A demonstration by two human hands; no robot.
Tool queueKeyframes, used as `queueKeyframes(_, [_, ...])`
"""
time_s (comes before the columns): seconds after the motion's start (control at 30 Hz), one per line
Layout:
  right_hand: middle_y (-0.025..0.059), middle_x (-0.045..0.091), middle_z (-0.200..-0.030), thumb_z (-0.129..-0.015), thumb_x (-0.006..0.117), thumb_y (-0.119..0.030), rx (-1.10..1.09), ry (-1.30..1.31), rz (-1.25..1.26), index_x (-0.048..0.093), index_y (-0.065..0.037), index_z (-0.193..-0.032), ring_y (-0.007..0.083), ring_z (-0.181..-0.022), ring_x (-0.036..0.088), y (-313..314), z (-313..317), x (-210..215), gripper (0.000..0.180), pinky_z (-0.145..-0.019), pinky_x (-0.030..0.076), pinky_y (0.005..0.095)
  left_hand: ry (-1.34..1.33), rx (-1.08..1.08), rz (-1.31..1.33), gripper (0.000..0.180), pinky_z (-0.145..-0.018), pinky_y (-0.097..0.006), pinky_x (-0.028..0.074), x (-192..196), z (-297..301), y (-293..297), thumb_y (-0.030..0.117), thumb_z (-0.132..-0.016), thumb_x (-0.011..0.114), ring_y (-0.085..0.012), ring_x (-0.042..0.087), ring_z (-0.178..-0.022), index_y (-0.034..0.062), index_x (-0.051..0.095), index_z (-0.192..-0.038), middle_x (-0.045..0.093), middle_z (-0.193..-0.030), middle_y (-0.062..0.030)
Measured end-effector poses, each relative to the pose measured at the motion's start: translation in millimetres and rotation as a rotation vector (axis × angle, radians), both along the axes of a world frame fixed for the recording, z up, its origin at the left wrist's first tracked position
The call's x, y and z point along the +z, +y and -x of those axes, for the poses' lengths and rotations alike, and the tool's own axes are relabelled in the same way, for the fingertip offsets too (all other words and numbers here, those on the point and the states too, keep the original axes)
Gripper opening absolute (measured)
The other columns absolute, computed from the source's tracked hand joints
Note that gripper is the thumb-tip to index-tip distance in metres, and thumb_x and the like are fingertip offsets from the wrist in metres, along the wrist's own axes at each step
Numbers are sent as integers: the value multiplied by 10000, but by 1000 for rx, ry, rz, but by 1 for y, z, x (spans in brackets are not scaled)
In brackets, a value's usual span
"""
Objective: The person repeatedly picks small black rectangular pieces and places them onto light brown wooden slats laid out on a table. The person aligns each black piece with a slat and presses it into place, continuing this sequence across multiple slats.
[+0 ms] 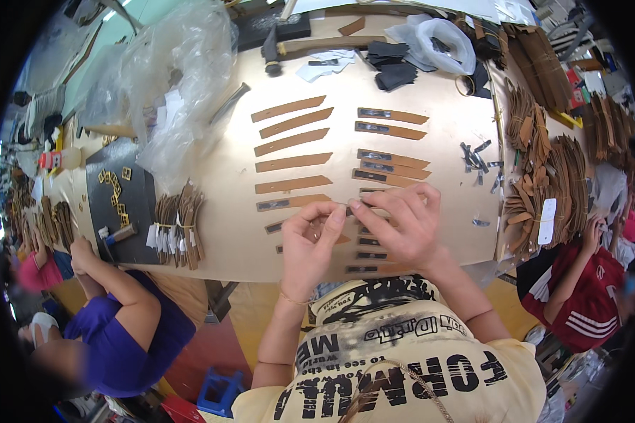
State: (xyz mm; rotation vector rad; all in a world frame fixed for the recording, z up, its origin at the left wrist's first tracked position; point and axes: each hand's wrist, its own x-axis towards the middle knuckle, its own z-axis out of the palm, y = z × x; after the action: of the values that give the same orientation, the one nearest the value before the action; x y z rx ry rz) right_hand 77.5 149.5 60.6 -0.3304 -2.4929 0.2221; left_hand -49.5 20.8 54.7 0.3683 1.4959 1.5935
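Over the middle of the table, my left hand (313,236) and my right hand (403,220) meet with fingertips pinched. Between them is a small dark strip (348,211), largely covered by the fingers. Left of centre lies a column of tan leather strips (293,163), each with one pointed end; the lower ones carry dark patches. A second column of leather strips (402,132) runs to the right, with dark, partly shiny patches at their left ends. Several of its strips are partly hidden beneath my right hand.
A hammer (310,47), black pieces (390,63) and a plastic bag (444,46) lie at the far side. Small shiny strips (477,161) are scattered to the right, beside bundled brown strips (568,183). Gold buckles (113,189) sit on a black board at left. Co-workers flank me.
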Motion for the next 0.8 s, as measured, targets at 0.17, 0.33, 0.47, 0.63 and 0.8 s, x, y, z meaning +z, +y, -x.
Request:
queueKeyframes(0.17, [19, 666, -1056, -785, 754, -265, 70, -42, 145, 704, -116, -1167, 170, -899, 607, -6, 21, 1, 413, -850, 386, 366, 19, 213, -42, 98, -680, -183, 466, -9, 13, -18, 64, -922, 709, -33, 585, -747, -25, 702, -963, 691, -874, -7])
queueKeyframes(0.33, [67, 653, -1120, -822, 792, -229, 188, -112, 1052, 603, -26, -1317, 177, -951, 586, -2, 35, 2, 568, -873, 481, 311, 77, 159, 79, 134, -653, -185, 452, -15, 37, -38, 98, -909, 734, -31, 557, -721, -27, 708, -950, 672, -823, 7])
queueKeyframes(0.47, [47, 684, -1030, -866, 761, -182, 161, -283, 1330, 667, -4, -1198, 123, -895, 583, -2, 51, -6, 388, -854, 476, 295, 70, 102, 83, 140, -607, -189, 422, -20, 50, -44, 98, -909, 730, -27, 514, -683, -34, 708, -950, 651, -790, 23])
queueKeyframes(0.63, [37, 689, -856, -882, 737, -128, 92, -379, 1303, 724, 21, -1002, 103, -804, 591, -10, 75, -17, 192, -795, 490, 275, 277, 103, 217, 157, -567, -233, 407, -28, 66, -48, 126, -873, 750, -60, 484, -626, -27, 719, -879, 643, -711, -1])
queueKeyframes(0.8, [42, 660, -807, -906, 675, -51, 13, -276, 1229, 665, 36, -1111, 89, -737, 587, -29, 104, -38, 223, -704, 491, 237, 622, 211, 418, 217, -562, -302, 424, -41, 82, -37, 220, -812, 787, -152, 478, -562, 10, 734, -814, 639, -669, -79])
